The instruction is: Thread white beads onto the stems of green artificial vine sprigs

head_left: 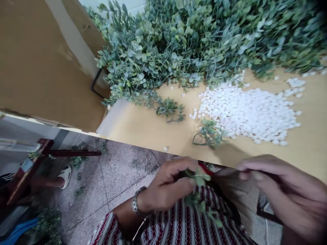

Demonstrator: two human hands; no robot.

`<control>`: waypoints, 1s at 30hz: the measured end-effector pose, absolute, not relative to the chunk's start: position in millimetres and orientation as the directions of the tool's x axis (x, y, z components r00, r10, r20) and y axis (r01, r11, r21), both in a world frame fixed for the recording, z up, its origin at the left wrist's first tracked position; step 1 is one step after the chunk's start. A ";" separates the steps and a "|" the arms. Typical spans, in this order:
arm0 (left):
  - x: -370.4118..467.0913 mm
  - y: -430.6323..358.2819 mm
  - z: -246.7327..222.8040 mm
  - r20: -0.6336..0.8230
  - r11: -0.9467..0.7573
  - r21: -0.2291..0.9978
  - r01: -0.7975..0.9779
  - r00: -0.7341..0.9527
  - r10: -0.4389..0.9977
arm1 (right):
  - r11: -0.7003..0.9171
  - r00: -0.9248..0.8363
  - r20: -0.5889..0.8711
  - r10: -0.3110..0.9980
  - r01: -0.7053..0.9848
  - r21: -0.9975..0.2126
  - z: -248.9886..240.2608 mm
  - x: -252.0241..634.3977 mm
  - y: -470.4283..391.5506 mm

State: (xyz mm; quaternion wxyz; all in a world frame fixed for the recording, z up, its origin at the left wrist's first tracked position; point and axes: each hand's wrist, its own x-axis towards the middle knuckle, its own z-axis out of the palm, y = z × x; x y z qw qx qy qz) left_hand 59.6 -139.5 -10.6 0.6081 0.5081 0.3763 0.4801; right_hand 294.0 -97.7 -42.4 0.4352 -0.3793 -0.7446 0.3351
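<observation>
My left hand [168, 185] is closed around a green artificial leaf sprig [200, 178], whose leaves stick out past the fingertips and hang over my lap. To its right, my right hand [283, 190] has thumb and fingers pinched together; whatever is between them is too small or hidden to make out. The hands are apart, both just off the near edge of the table. Close ahead of them lies a loose leaf sprig [209, 133] on the tabletop. Beyond my right hand spreads a heap of small white plastic pieces [251, 112].
A large pile of artificial greenery [191, 44] covers the back of the brown tabletop [143, 124]. Another small sprig [168, 107] lies left of centre. A cardboard box [48, 64] stands at the left. A person's foot in a shoe [66, 177] shows on the floor.
</observation>
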 end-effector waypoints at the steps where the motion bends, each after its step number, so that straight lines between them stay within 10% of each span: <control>1: 48.9 -147.2 -12.1 0.041 0.002 0.980 -0.197 0.215 0.976 | 0.545 -0.450 0.398 0.800 0.265 -0.796 -34.4 276.2 -92.4; 11: 2.8 -179.1 -30.3 0.044 -0.053 0.998 -0.017 -0.348 0.936 | 0.870 -0.785 0.377 0.491 0.418 -0.264 -31.3 145.5 -68.7; 16: 8.3 -169.3 -32.2 0.011 -0.026 0.998 -0.052 -0.275 0.961 | 0.799 -0.688 0.446 0.573 0.349 -0.489 -29.6 155.4 -71.0; 22: 36.4 -149.6 -23.4 0.045 -0.048 0.997 -0.052 -0.070 0.997 | 0.298 -0.482 0.237 0.844 0.052 -0.953 -20.7 205.3 -83.5; 30: 81.0 -123.7 -27.0 0.043 -0.025 0.983 -0.182 0.097 0.994 | -0.039 -0.338 0.072 0.938 -0.310 -0.950 -42.3 241.9 -100.6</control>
